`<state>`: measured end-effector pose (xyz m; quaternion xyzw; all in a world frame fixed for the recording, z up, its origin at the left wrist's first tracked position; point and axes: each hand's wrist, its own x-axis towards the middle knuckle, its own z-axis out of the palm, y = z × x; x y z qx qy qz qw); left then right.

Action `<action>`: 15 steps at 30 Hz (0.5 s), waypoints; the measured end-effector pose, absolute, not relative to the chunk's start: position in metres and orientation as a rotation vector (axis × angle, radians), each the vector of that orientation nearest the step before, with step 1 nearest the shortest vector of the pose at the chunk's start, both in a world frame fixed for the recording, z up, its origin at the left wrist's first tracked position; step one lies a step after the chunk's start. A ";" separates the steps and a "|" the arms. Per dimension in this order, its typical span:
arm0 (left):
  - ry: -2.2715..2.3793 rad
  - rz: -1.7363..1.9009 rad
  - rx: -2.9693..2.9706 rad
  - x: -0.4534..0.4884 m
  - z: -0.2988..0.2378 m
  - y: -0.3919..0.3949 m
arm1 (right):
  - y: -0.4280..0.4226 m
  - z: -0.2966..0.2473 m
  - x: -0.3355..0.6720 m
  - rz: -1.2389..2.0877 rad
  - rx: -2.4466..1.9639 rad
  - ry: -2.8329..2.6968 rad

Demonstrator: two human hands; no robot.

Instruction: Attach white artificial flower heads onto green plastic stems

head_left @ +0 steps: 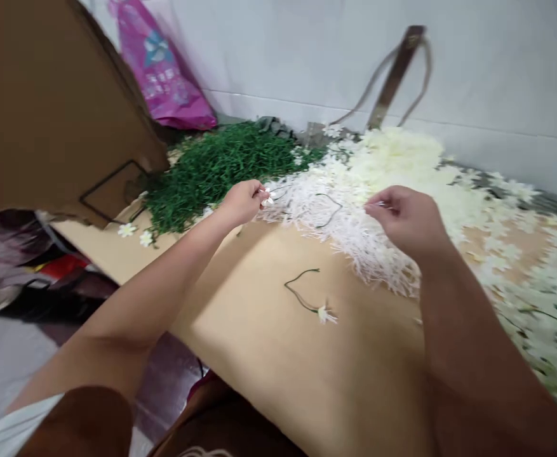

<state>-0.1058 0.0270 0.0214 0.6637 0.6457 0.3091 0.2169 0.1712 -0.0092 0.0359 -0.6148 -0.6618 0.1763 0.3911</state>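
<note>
I have open room over the bare middle of the table (268, 374), from its near edge up to the piles; only one loose stemmed flower (314, 306) lies there. The far edge is crowded: green stems (211, 165) at the left, white sprigs (354, 244) in the middle, cream blossoms (402, 158) running to the right edge. A cardboard box (44, 95) overhangs the far left corner. My left hand (242, 202), pinching a small flower head (268, 198), and my right hand (404, 219), fingers pinched, sit at the sprigs' near fringe.
</note>
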 end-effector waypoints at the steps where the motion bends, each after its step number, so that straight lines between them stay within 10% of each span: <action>1: 1.833 0.863 1.814 -0.119 0.022 0.018 | -0.011 0.037 0.171 0.432 -1.594 -1.688; 15: 2.632 0.729 1.456 -0.305 0.024 -0.055 | -0.013 0.038 0.173 0.386 -1.732 -1.637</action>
